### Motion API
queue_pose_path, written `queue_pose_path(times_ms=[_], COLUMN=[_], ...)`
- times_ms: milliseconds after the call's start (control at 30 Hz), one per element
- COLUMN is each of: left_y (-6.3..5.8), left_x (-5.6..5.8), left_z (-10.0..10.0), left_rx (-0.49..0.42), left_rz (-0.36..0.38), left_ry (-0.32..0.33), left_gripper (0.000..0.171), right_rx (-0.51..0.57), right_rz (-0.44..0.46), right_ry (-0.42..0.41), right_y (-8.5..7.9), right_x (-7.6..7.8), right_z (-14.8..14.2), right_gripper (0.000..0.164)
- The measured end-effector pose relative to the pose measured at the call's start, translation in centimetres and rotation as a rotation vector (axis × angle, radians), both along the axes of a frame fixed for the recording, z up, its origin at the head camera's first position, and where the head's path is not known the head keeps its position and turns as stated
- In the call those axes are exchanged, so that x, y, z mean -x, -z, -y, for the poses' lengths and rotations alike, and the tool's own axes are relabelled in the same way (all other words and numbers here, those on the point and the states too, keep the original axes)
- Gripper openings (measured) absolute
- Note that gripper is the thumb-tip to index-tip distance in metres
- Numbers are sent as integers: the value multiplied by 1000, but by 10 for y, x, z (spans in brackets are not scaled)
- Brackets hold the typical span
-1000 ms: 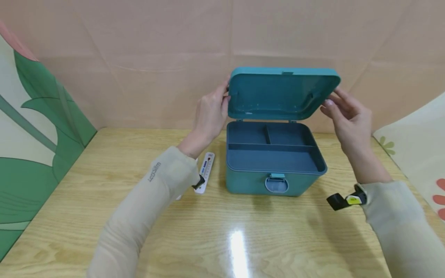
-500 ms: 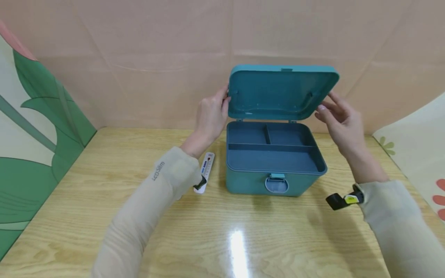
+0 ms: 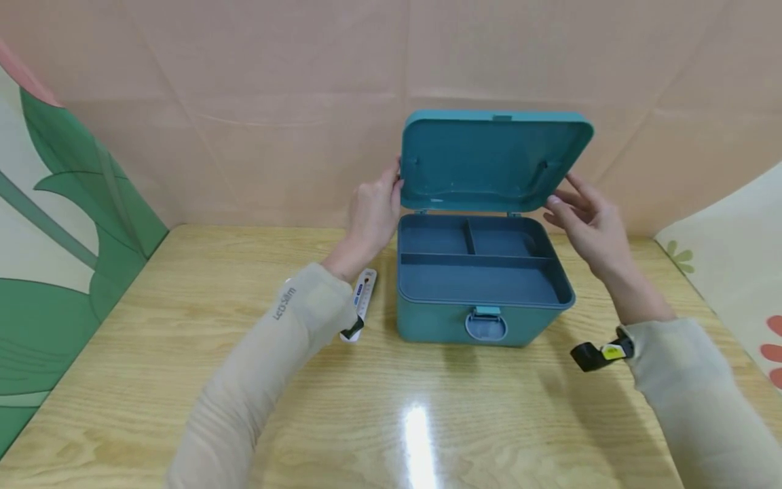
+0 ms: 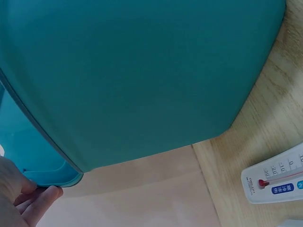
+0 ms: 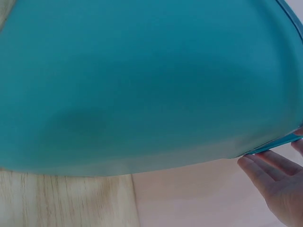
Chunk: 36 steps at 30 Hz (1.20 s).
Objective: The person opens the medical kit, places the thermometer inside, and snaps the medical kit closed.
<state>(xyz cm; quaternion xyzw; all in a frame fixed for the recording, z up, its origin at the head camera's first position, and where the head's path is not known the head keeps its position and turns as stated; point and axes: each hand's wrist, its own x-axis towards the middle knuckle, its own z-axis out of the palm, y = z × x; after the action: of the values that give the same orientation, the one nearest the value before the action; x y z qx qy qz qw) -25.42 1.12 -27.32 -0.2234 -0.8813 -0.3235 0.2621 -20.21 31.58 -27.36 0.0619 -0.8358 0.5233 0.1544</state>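
Note:
A teal storage box point(image 3: 440, 322) stands on the table, its hinged lid point(image 3: 482, 163) raised and leaning back. Inside lies a dark blue tray point(image 3: 482, 280) with three compartments, nothing in them. My left hand point(image 3: 373, 214) pinches the lid's left edge, also visible in the left wrist view, where the fingers point(image 4: 40, 205) bend around the rim. At the lid's lower right edge, my right hand point(image 3: 595, 227) touches it with extended fingers point(image 5: 258, 170). Left of the box, partly under my left sleeve, lies a white thermometer point(image 3: 365, 292) with a red bulb.
The wooden table point(image 3: 342, 421) meets a pinkish backdrop point(image 3: 293, 136) behind the box. Part of another white object point(image 4: 291, 223) shows beside the thermometer in the left wrist view. Printed panels point(image 3: 55, 272) flank the table.
The lid has tipped slightly farther back. My right hand has slid down and left along its right edge, while my left hand has stayed at the left edge.

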Motion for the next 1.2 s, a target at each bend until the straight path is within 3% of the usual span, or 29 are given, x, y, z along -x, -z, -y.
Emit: queue_pose_path(times_ms=[267, 500, 700, 1000, 1200], left_y=[8, 12, 12, 11, 12], left_x=[0, 1, -2, -3, 0], left_z=[1, 0, -1, -3, -4], left_rx=[-11, -42, -45, -128, -206], left_rz=[46, 130, 172, 244, 279], left_ry=[46, 89, 89, 127, 193], left_gripper=[46, 57, 60, 67, 69], right_rx=[-105, -117, -120, -46, 48], right_rz=[36, 42, 37, 32, 22], right_ry=[37, 20, 17, -7, -13], right_y=[3, 5, 7, 7, 9], right_x=[2, 2, 2, 4, 5], right_z=[2, 1, 2, 5, 6], right_gripper=[58, 58, 57, 54, 53])
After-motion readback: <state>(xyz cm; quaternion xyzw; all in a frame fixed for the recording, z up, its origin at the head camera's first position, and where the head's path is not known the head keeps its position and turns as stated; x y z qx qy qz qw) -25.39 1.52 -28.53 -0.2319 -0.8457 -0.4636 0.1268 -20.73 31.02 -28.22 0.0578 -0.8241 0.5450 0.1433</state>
